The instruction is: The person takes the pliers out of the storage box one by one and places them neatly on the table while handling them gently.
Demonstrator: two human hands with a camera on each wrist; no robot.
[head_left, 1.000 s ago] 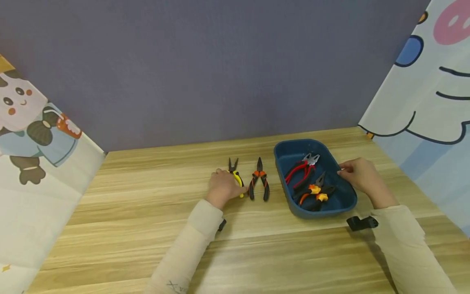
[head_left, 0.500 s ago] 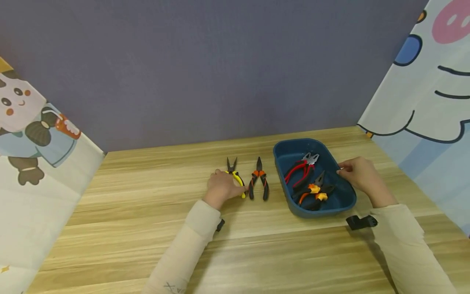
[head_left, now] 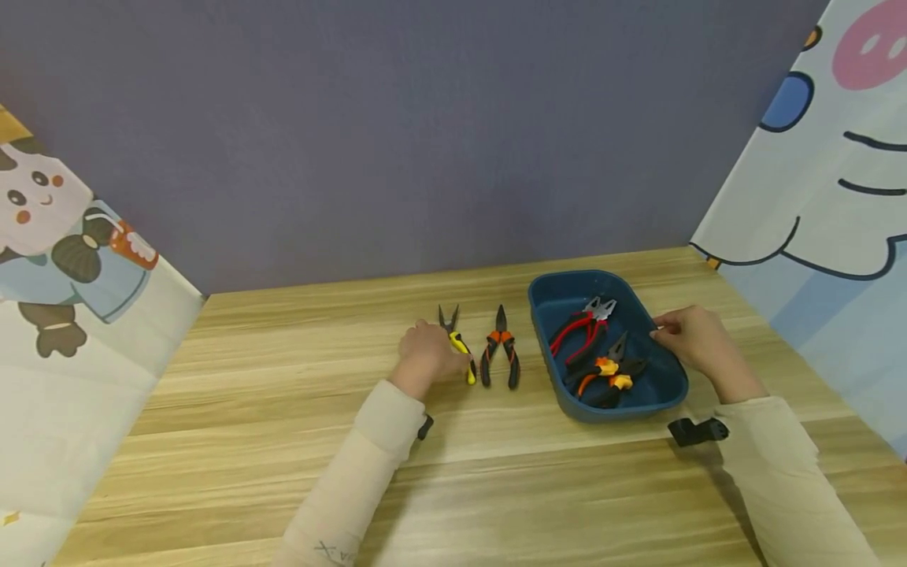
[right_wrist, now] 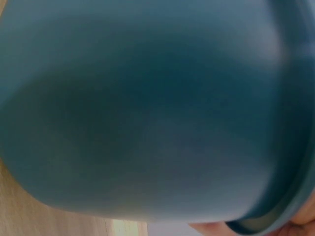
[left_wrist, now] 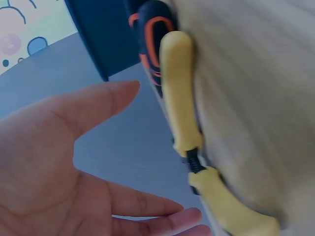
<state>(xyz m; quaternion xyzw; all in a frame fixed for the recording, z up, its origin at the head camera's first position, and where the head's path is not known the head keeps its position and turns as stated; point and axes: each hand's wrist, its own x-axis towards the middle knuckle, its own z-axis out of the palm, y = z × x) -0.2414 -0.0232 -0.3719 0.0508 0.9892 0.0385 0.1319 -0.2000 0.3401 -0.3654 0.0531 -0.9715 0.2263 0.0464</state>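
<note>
My left hand (head_left: 423, 350) hovers beside the yellow-handled needle-nose pliers (head_left: 460, 345), which lie on the table with handles spread. In the left wrist view, the thumb and fingers of the left hand (left_wrist: 54, 157) are parted, with a gap to the yellow handle (left_wrist: 178, 93). Just right of them lie black-and-orange needle-nose pliers (head_left: 501, 336). My right hand (head_left: 694, 339) pinches the right rim of a dark blue plastic bin (head_left: 616, 413). The bin's outer wall (right_wrist: 147, 123) fills most of the right wrist view, hiding much of that hand.
Inside the bin are red-handled pliers (head_left: 590, 323) and black pliers with orange-yellow grips (head_left: 607, 365), partly overlapping. The wooden table (head_left: 283, 378) meets a grey panel (head_left: 439, 142) at the back. Printed cartoon panels stand at left and right.
My left hand has drawn slightly left, its thumb coming away from the yellow pliers and showing more of their handle. The right hand and the bin have stayed put.
</note>
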